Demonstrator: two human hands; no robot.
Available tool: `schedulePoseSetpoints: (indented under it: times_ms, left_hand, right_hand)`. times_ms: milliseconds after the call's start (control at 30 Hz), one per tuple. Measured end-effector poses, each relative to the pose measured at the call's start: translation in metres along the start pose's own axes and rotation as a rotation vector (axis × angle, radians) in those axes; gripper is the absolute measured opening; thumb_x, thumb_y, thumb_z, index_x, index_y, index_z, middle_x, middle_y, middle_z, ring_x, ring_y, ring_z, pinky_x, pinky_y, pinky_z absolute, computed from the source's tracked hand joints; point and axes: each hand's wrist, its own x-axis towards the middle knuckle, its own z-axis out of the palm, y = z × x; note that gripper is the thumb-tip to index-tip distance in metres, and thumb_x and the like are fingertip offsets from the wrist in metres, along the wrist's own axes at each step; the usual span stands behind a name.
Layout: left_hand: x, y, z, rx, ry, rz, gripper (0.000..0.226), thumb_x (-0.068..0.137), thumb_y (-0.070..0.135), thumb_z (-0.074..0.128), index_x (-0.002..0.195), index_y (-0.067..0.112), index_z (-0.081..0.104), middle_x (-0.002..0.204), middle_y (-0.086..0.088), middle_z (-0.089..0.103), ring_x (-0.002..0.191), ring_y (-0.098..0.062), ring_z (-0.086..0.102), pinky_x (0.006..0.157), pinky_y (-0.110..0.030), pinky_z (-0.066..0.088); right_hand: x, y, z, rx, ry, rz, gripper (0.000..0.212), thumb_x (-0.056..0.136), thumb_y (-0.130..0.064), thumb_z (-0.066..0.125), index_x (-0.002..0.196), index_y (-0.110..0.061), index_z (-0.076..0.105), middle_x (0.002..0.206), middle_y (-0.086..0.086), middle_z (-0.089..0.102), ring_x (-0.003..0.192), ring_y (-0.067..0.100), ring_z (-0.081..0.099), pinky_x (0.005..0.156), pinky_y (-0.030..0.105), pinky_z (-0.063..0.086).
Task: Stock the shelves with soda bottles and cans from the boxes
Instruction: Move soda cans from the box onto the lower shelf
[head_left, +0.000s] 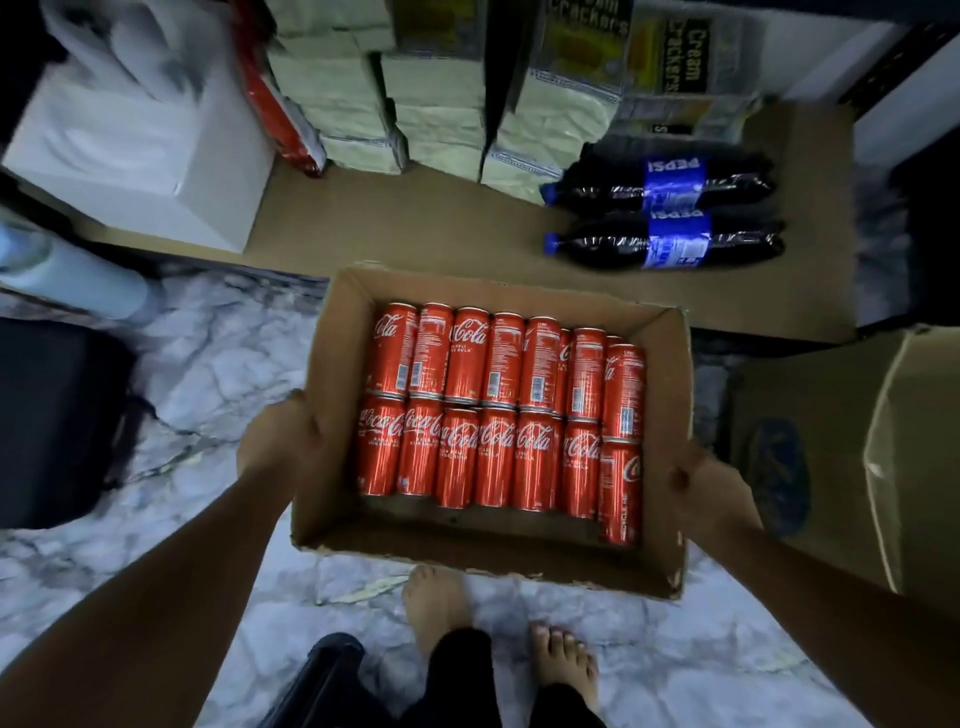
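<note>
Cans (498, 415) in box (332, 493) above marble floor (218, 374); 2 bottles (670, 244) on shelf (415, 228).

- The left forearm (171, 587) and right forearm (831, 587) are bare along all the length that shows.
- The left grip (275, 441) and right grip (711, 488) are bare too, wherever they show.
- The trouser legs (462, 673) are black, plain cloth, ending at the ankles.
- The left foot (436, 603) and right foot (563, 660) are bare, toes uncovered, nails short.
</note>
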Motion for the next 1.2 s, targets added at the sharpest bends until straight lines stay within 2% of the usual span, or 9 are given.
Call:
schedulePoseSetpoints:
  times_ms: [133, 267, 400, 567, 667, 733, 800, 933, 1200]
  left_hand:
    - [0.001, -0.005, 0.005, 0.030, 0.019, 0.058, 0.027, 0.102, 0.021, 0.043, 0.120, 0.001, 0.048, 0.104, -0.027, 0.066, 0.100, -0.047, 0.062, 0.071, -0.044, 0.042]
    - [-0.008, -0.014, 0.003, 0.008, 0.007, 0.101, 0.031, 0.103, 0.017, 0.042, 0.131, 0.003, 0.043, 0.099, -0.026, 0.067, 0.094, -0.047, 0.063, 0.068, -0.042, 0.038]
    - [-0.015, -0.012, 0.001, -0.046, -0.006, 0.138, 0.056, 0.100, 0.013, 0.046, 0.153, 0.002, 0.029, 0.125, -0.031, 0.061, 0.103, -0.050, 0.063, 0.077, -0.051, 0.050]
    - [-0.036, 0.002, -0.001, -0.138, -0.097, 0.169, 0.081, 0.101, 0.024, 0.054, 0.164, 0.017, 0.004, 0.167, -0.016, 0.013, 0.144, -0.045, 0.035, 0.106, -0.057, 0.046]
    - [-0.047, 0.013, -0.002, -0.155, -0.137, 0.169, 0.082, 0.102, 0.035, 0.053, 0.163, 0.019, 0.000, 0.170, -0.014, -0.002, 0.156, -0.039, 0.006, 0.121, -0.055, 0.029]
    - [-0.055, 0.025, -0.009, -0.151, -0.163, 0.230, 0.080, 0.104, 0.039, 0.050, 0.163, 0.017, 0.000, 0.171, -0.012, 0.000, 0.158, -0.033, -0.001, 0.125, -0.054, 0.020]
    - [-0.065, 0.042, -0.020, -0.163, -0.201, 0.317, 0.078, 0.105, 0.041, 0.048, 0.164, 0.019, 0.001, 0.170, -0.009, 0.008, 0.157, -0.031, 0.009, 0.124, -0.054, 0.024]
    - [-0.088, 0.085, -0.044, -0.162, -0.285, 0.528, 0.076, 0.105, 0.037, 0.049, 0.163, 0.022, 0.003, 0.168, -0.003, 0.016, 0.153, -0.025, 0.026, 0.120, -0.044, 0.033]
    - [-0.125, 0.156, -0.068, -0.077, -0.339, 0.717, 0.070, 0.107, 0.035, 0.047, 0.164, 0.024, 0.008, 0.169, -0.002, 0.020, 0.145, -0.021, 0.042, 0.111, -0.032, 0.040]
  right_hand:
    - [-0.006, -0.013, 0.001, -0.035, -0.032, 0.077, 0.018, 0.106, -0.020, 0.042, 0.113, -0.011, 0.056, 0.090, 0.006, 0.057, 0.074, 0.021, 0.053, 0.067, 0.029, 0.043]
    - [-0.012, -0.025, -0.004, -0.002, -0.002, 0.146, 0.013, 0.105, -0.020, 0.042, 0.111, -0.011, 0.050, 0.096, 0.012, 0.063, 0.076, 0.027, 0.056, 0.066, 0.033, 0.044]
    - [-0.026, -0.031, -0.003, 0.089, 0.037, 0.183, 0.029, 0.102, -0.026, 0.043, 0.127, -0.012, 0.042, 0.104, 0.017, 0.065, 0.087, 0.038, 0.067, 0.074, 0.044, 0.055]
    - [-0.051, -0.043, -0.004, 0.222, 0.062, 0.133, 0.054, 0.100, -0.031, 0.043, 0.149, -0.021, 0.022, 0.126, 0.018, 0.060, 0.092, 0.042, 0.068, 0.074, 0.046, 0.054]
    - [-0.058, -0.046, -0.010, 0.257, 0.031, 0.089, 0.068, 0.097, -0.041, 0.042, 0.158, -0.030, 0.014, 0.153, 0.010, 0.041, 0.125, 0.040, 0.056, 0.097, 0.055, 0.052]
    - [-0.059, -0.047, -0.015, 0.191, -0.013, 0.059, 0.075, 0.098, -0.051, 0.038, 0.161, -0.031, 0.004, 0.167, 0.004, 0.023, 0.151, 0.034, 0.027, 0.117, 0.057, 0.035]
    - [-0.063, -0.052, -0.025, 0.139, -0.046, 0.039, 0.075, 0.101, -0.053, 0.038, 0.162, -0.026, 0.005, 0.170, 0.004, 0.017, 0.156, 0.028, 0.015, 0.122, 0.054, 0.026]
    - [-0.075, -0.064, -0.055, 0.245, -0.040, 0.002, 0.066, 0.101, -0.052, 0.037, 0.160, -0.028, 0.018, 0.162, 0.004, 0.036, 0.149, 0.028, 0.034, 0.117, 0.053, 0.036]
    - [-0.093, -0.056, -0.088, 0.326, -0.099, -0.093, 0.062, 0.105, -0.043, 0.044, 0.161, -0.031, 0.019, 0.155, 0.002, 0.047, 0.137, 0.026, 0.049, 0.110, 0.048, 0.046]
